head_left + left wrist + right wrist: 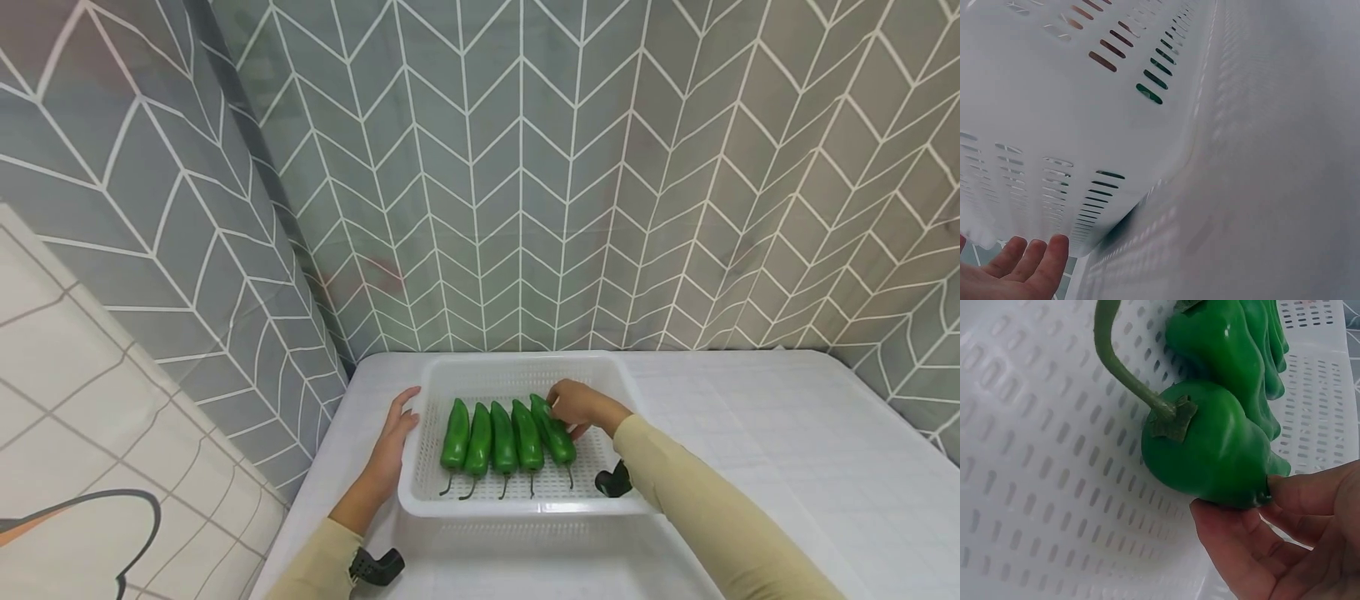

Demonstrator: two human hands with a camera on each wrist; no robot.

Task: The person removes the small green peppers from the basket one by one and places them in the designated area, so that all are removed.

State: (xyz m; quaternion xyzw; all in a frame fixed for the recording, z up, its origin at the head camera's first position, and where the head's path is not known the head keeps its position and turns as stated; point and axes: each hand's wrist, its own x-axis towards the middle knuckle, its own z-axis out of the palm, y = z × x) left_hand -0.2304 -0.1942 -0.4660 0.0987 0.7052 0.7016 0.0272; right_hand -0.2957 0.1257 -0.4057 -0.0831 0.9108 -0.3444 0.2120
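Several long green peppers (504,439) lie side by side in a white perforated plastic basket (517,507), their stems toward the near side. My right hand (579,407) is at the rightmost pepper (555,433). In the right wrist view, thumb and fingers of the right hand (1285,531) pinch this green pepper (1210,444) on its side, away from the stem. Outside the basket's left wall, my left hand (392,442) rests its fingers against it. The left wrist view has these fingers (1054,259) fairly straight beside the slotted wall (1054,112).
The basket stands on a table with a white cloth (750,433), which extends to its right. A grey curtain (517,208) with white chevron lines hangs behind and at the left. White tiles (82,367) are at the far left.
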